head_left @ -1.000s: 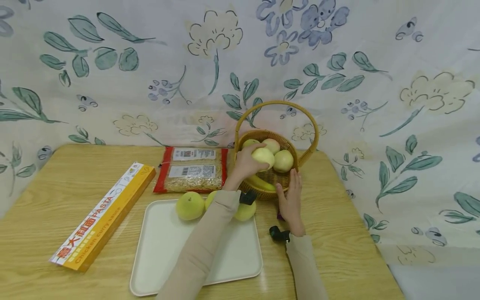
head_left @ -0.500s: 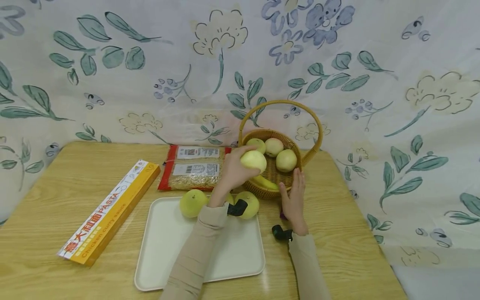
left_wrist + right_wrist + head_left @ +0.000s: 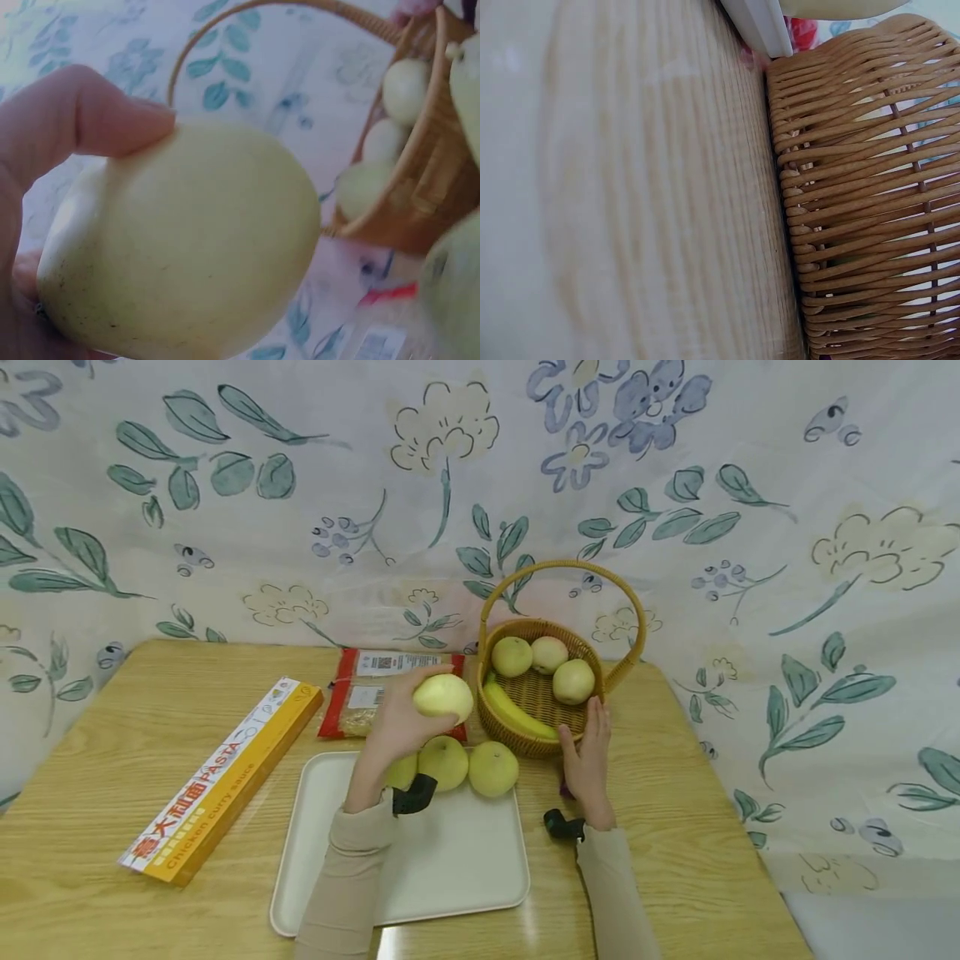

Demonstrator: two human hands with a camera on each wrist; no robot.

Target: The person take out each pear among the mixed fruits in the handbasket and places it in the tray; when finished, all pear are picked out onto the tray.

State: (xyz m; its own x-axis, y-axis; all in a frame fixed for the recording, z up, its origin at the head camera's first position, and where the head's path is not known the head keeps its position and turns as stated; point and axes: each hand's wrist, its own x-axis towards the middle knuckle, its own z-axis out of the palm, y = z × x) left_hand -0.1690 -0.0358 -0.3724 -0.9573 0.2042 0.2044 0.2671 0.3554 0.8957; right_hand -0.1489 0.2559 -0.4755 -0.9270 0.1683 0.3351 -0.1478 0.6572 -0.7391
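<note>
My left hand holds a pale yellow-green apple above the back edge of the white tray. In the left wrist view, thumb and fingers grip the smooth apple from one side. My right hand rests against the near right side of the wicker basket, fingers straight along its rim. The right wrist view shows the woven basket wall close up, without the hand. Inside the basket are a greenish fruit, a reddish apple, a pale apple and a banana.
Yellow-green fruits sit along the tray's back edge, one partly hidden by the left wrist. Behind them lies a red-edged clear food packet, partly covered by the left hand. A long pasta box lies at left. The basket's tall handle arches upward.
My left hand has lifted the apple out of the basket and carried it left, over the tray's back edge. The right hand has stayed at the basket. The head view has shifted slightly.
</note>
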